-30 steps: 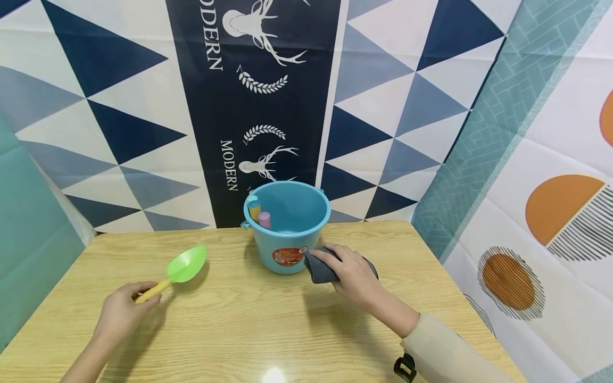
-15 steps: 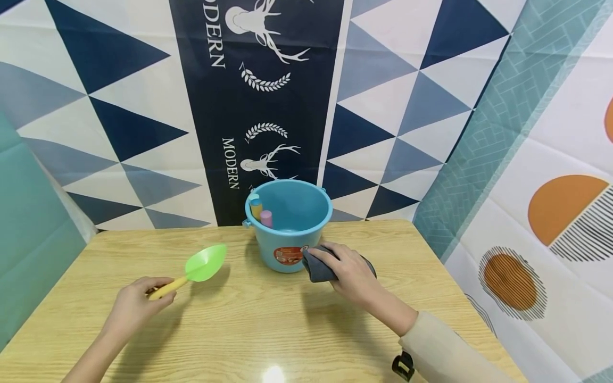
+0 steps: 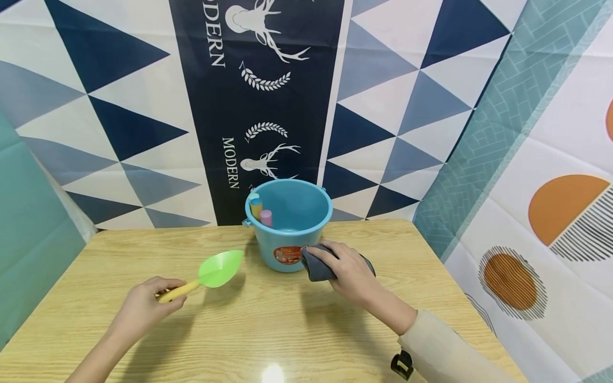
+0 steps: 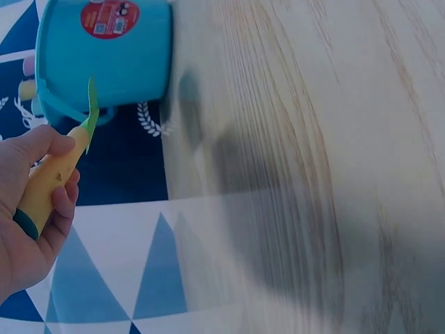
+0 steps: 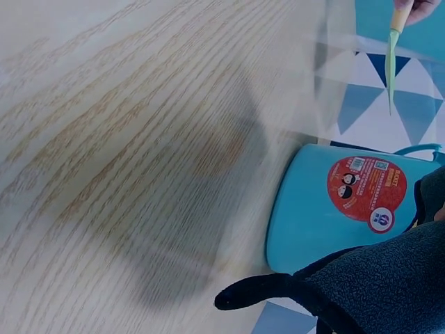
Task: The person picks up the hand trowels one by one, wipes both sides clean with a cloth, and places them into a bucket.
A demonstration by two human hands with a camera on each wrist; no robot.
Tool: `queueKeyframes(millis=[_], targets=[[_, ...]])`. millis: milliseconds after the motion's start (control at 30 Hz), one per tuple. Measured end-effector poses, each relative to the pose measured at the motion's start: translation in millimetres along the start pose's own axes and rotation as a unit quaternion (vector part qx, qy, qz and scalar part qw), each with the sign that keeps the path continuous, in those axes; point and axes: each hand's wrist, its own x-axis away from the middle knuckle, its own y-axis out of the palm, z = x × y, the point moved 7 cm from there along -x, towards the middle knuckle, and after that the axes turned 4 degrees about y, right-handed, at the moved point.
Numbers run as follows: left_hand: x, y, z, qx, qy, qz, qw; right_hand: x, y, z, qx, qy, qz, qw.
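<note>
My left hand (image 3: 150,304) grips the yellow handle of a toy shovel with a green blade (image 3: 220,269), held above the table left of the bucket. In the left wrist view the fingers curl round that yellow handle (image 4: 50,177). My right hand (image 3: 351,270) holds a folded dark grey cloth (image 3: 318,266) just in front of the bucket's right side. The cloth (image 5: 389,285) hangs with a black edge in the right wrist view. A light blue bucket (image 3: 273,247) with a red label stands upright at the back of the table. Whether cloth and bucket touch, I cannot tell.
Inside the bucket, a yellow-and-blue handle end (image 3: 256,207) and a pink one (image 3: 266,218) lean at the left; their lower parts are hidden. The wooden table (image 3: 249,335) ends at a patterned wall covering (image 3: 143,106). Another patterned sheet (image 3: 507,234) hangs along the right side.
My left hand has carried the shovel to the right, closer to the bucket. The right hand and the cloth have stayed nearly still.
</note>
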Motion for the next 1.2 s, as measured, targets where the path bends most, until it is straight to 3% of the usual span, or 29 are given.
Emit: queueKeyframes(millis=[767,1200], targets=[[-0.9,18.8,45.4,0.041,0.069,-0.018,0.9966,-7.9,-1,-10,-0.007,-0.039,0.025,0.9989],[-1.1,28.9,65.3,0.059,0.093,-0.049,0.9927,-14.1,0,-20,-0.01,-0.061,0.037,0.9974]])
